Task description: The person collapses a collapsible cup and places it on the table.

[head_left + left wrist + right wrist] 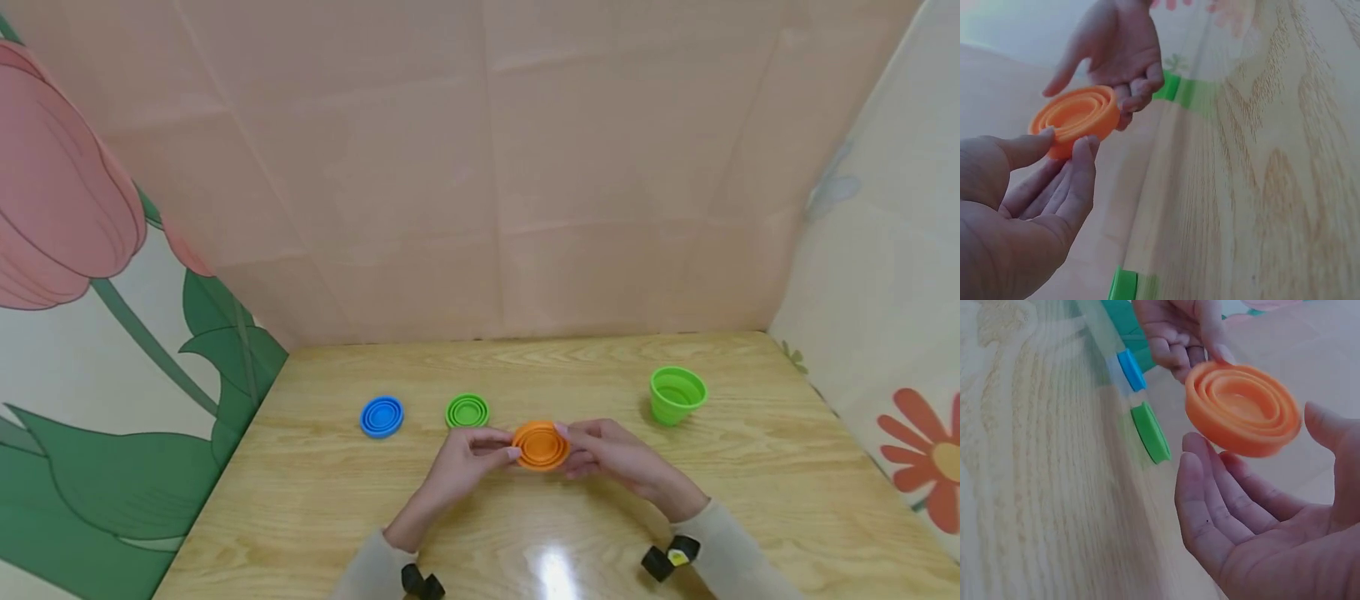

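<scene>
An orange collapsible cup (542, 447), folded flat into concentric rings, is held up over the table between both hands. Thumb and fingers of my left hand (467, 458) pinch its left edge. On its other side is my right hand (618, 460). In the right wrist view the right thumb (1325, 425) stands apart from the rim, while the right hand's extended fingers lie just under the orange cup (1241, 409). Behind the hands, a flattened green cup (467, 409) and a flattened blue cup (382, 416) lie on the tabletop.
An expanded green cup (677, 395) stands upright at the right of the wooden table (315, 500). A pink cloth backdrop (487, 208) rises at the table's back edge, with flower-printed panels on both sides.
</scene>
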The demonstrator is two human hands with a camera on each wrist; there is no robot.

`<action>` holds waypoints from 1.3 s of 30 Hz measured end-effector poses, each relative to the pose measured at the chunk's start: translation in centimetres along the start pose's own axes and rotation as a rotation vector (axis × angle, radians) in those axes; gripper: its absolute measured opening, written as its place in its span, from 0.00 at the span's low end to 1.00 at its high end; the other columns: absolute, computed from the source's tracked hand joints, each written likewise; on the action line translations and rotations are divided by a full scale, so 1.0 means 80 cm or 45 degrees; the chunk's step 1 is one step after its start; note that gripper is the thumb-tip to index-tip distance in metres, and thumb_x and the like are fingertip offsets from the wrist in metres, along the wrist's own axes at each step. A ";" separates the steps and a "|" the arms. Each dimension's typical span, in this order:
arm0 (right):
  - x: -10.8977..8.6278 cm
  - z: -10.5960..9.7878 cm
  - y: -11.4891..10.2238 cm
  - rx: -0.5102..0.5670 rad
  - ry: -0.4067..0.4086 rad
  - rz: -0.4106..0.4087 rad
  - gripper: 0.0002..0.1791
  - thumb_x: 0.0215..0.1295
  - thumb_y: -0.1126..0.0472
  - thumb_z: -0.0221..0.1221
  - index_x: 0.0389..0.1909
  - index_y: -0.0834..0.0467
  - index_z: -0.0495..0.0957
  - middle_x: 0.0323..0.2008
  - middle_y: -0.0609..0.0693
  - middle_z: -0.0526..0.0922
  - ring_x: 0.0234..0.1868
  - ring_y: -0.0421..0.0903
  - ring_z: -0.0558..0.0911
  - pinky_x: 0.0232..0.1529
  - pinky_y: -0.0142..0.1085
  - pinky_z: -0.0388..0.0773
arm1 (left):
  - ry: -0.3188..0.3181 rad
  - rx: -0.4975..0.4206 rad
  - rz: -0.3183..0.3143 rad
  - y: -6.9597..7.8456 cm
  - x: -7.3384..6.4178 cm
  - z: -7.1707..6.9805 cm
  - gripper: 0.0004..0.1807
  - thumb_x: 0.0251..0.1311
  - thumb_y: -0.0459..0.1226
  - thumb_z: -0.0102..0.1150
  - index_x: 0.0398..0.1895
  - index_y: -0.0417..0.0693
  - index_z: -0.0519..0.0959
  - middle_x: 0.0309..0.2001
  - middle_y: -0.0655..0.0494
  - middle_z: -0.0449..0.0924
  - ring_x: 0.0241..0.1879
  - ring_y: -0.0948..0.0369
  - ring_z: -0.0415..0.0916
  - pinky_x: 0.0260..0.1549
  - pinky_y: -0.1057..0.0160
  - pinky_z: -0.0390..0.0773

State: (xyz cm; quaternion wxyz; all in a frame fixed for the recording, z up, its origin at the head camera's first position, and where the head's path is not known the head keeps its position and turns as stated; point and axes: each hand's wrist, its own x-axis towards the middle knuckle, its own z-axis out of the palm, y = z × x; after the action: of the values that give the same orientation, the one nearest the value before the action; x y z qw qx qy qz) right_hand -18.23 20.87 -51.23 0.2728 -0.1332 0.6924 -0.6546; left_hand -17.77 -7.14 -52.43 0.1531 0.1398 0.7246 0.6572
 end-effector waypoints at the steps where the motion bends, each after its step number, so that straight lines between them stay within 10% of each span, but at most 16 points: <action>1: 0.000 -0.001 0.000 -0.022 0.013 -0.010 0.30 0.83 0.48 0.53 0.62 0.75 0.74 0.46 0.51 0.90 0.47 0.46 0.89 0.54 0.43 0.90 | -0.004 -0.015 -0.007 0.000 0.000 0.000 0.13 0.68 0.38 0.70 0.51 0.42 0.88 0.49 0.44 0.91 0.44 0.56 0.91 0.49 0.54 0.91; 25: -0.001 -0.013 0.005 0.163 -0.014 -0.068 0.21 0.76 0.65 0.61 0.60 0.77 0.75 0.46 0.50 0.91 0.46 0.46 0.91 0.54 0.42 0.91 | -0.088 -0.248 -0.178 -0.006 0.004 -0.003 0.15 0.72 0.36 0.65 0.54 0.32 0.84 0.46 0.42 0.91 0.39 0.60 0.91 0.50 0.56 0.91; 39: 0.000 -0.006 0.004 0.215 0.037 -0.055 0.24 0.77 0.64 0.59 0.61 0.81 0.71 0.44 0.52 0.90 0.44 0.46 0.91 0.53 0.41 0.91 | 0.018 -0.538 -0.245 -0.012 0.009 -0.008 0.20 0.73 0.33 0.63 0.63 0.31 0.79 0.58 0.37 0.85 0.53 0.50 0.89 0.57 0.52 0.88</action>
State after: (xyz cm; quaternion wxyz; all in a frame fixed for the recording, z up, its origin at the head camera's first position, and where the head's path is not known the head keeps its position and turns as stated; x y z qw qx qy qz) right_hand -18.43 21.30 -51.52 0.2587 -0.1151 0.6356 -0.7182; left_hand -18.65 -7.53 -53.32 0.2360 0.0303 0.5821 0.7776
